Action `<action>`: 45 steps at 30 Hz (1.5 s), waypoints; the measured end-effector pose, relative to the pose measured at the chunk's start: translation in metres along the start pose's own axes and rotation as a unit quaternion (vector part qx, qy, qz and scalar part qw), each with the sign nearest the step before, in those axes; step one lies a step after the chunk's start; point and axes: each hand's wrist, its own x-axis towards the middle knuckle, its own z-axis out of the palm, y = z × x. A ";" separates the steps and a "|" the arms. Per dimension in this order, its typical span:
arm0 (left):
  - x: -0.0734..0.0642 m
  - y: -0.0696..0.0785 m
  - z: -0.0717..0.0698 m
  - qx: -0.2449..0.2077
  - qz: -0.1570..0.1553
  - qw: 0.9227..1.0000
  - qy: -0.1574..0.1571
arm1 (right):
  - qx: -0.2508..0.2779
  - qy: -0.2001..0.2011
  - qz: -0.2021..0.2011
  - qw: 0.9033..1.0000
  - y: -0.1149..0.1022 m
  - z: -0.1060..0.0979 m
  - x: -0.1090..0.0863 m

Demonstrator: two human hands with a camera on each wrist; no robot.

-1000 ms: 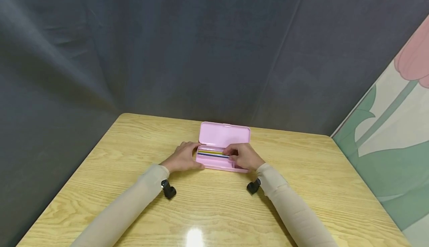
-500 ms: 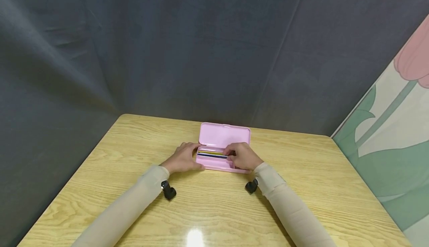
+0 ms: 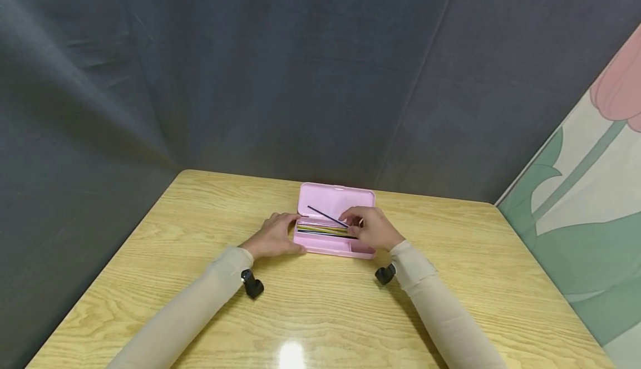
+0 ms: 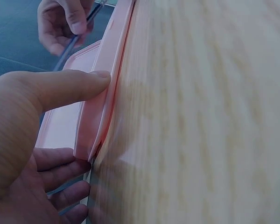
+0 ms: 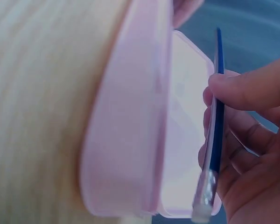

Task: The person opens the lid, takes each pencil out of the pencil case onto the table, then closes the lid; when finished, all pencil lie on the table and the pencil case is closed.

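Observation:
A pink pencil case (image 3: pixel 325 245) lies on the table with its lid (image 3: pixel 320 195) raised at the back. Several pencils (image 3: pixel 320 229), yellow and dark among them, lie lengthwise in its rear part. My left hand (image 3: pixel 272 236) holds the case's left end, thumb along the front wall and fingers around the end. Above the case my right hand (image 3: pixel 373 229) pinches a dark blue pencil (image 3: pixel 324 215) between thumb and fingers. In the right wrist view that pencil (image 5: pixel 218 126) shows a silver ferrule and a whitish eraser at its near end.
A wood-grain table (image 3: pixel 320 308) stretches around the case. Behind it hangs a dark curtain (image 3: pixel 300 79). At the right is a panel (image 3: pixel 581 219) printed with a flower. Small black cameras sit on both wrists.
My right hand has lifted the dark blue pencil out of the case and shifted slightly right. The pencil now slants up to the left before the lid. My left hand stays put.

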 end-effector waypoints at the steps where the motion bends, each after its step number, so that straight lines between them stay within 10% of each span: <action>1: 0.000 0.000 0.000 -0.003 -0.001 1.000 0.001 | 0.004 0.006 0.004 1.000 0.000 -0.002 -0.001; 22: 0.001 -0.002 0.001 -0.018 -0.002 1.000 -0.019 | 0.064 0.148 0.159 0.974 0.027 -0.060 -0.030; 45: -0.001 -0.001 0.001 -0.027 -0.003 0.999 -0.022 | -0.038 0.025 0.253 0.966 0.061 -0.044 -0.058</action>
